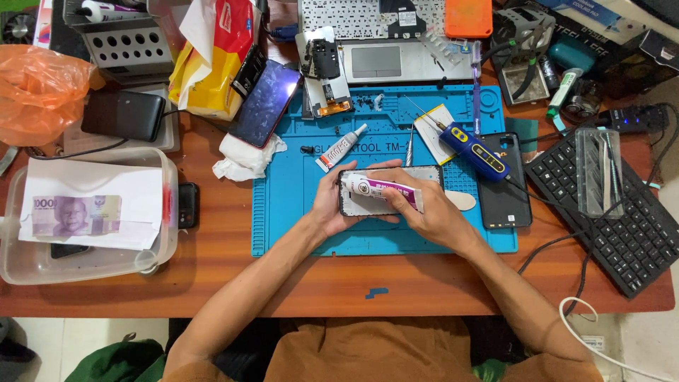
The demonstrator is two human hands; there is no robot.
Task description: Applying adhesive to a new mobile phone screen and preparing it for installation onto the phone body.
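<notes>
A cluttered wooden workbench (212, 283) seen from above, with a blue silicone repair mat (297, 212) at its centre. Over the mat's near half, the left hand (331, 205) is curled around the left end of a dark rectangular phone frame (391, 191), holding it level. The right hand (424, 212) pinches a white-and-purple adhesive tube (382, 189) lying across the frame, nozzle toward the left hand — whether glue has yet been laid cannot be told. Judged from this, gluing is under way and the screen is not yet fitted. Just right of the grip lies a black back cover (506, 201); beyond it, a blue-and-yellow electric screwdriver (475, 150) and a second small white glue tube (341, 148); farther left, a dark phone (265, 102) rests tilted on crumpled tissue.
</notes>
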